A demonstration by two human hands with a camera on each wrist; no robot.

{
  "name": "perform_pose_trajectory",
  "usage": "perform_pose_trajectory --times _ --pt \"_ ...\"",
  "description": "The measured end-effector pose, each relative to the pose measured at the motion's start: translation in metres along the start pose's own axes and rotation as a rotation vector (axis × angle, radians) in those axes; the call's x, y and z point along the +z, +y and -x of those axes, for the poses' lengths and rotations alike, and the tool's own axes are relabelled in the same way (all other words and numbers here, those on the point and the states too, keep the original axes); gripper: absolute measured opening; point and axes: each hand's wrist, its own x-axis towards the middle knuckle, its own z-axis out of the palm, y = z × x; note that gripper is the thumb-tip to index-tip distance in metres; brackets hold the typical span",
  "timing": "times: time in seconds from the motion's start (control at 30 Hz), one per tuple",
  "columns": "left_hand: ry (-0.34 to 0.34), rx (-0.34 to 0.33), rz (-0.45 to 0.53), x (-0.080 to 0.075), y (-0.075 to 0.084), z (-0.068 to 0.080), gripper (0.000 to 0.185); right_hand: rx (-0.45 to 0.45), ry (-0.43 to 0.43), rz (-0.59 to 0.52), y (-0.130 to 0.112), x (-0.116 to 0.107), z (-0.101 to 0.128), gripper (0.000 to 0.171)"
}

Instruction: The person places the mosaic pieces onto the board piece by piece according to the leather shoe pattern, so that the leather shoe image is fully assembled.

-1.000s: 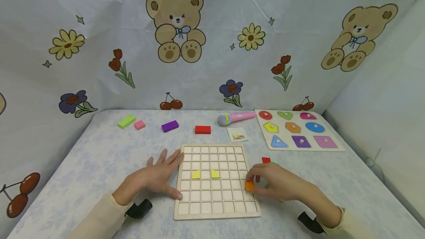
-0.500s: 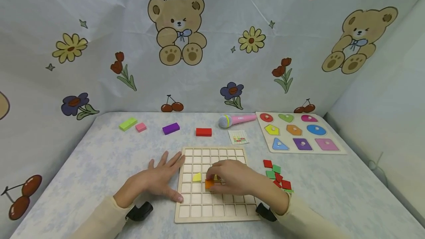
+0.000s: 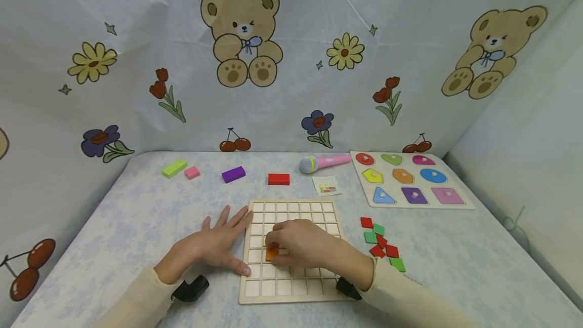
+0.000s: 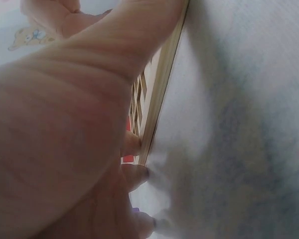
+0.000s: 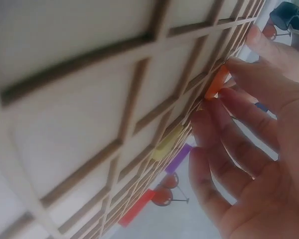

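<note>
My right hand [image 3: 300,243] pinches an orange square tile [image 3: 271,254] between thumb and fingertips, low over the left part of a wooden grid board [image 3: 273,301]. In the right wrist view the orange tile [image 5: 218,81] is tilted close to the grid's ribs. A yellow tile [image 5: 168,143] sits in the grid there; in the head view my right hand hides most of the yellow pieces. With fingers spread, my left hand [image 3: 217,244] rests at the board's left edge, thumb and fingertips touching the frame. The left wrist view shows that hand beside the board's side [image 4: 162,84].
Right of the board lie several loose red and green tiles [image 3: 380,240]. Behind it are a small pattern card [image 3: 326,186], a pink toy microphone [image 3: 325,162], a shape puzzle board [image 3: 428,204], and red [image 3: 279,179], purple [image 3: 234,174], pink [image 3: 192,172] and green [image 3: 174,168] blocks.
Carrying the orange tile, my right hand has moved left from the board's right edge to its left part, uncovering the loose tiles. My left hand has stayed in place.
</note>
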Motion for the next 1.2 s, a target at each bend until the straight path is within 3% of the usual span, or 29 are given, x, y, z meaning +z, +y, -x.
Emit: perform_pose_trajectory --times 0.43,0.9,1.2 --pt "0.003 -0.005 -0.017 0.000 0.000 0.000 0.129 -0.018 0.006 0.016 -0.005 0.001 -0.002 0.013" --pt "0.022 -0.001 -0.023 0.000 0.000 -0.001 0.130 0.085 -0.021 0.019 -0.004 0.001 -0.010 0.023" --pt "0.036 0.001 -0.015 -0.001 0.000 0.000 0.132 0.061 -0.017 0.134 -0.008 -0.001 -0.010 0.019"
